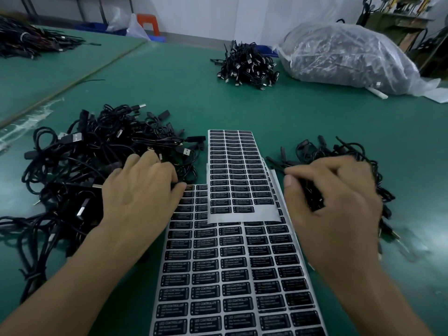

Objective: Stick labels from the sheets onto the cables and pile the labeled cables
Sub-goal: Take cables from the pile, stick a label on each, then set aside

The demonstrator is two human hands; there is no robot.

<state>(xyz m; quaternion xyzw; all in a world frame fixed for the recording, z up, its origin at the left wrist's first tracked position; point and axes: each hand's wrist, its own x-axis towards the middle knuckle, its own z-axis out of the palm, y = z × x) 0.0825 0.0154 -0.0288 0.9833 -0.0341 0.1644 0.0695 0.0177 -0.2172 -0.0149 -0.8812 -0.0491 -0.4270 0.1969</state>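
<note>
Gripping a blurred black cable, apparently, the right hand curls at centre right; the left hand lies open-fingered on label sheets beside a cable pile, centre left.

Matt green desk; glossy paper label sheets with black labels; black plastic-sheathed cables with shiny metal plugs; crinkled clear plastic bag.
</note>
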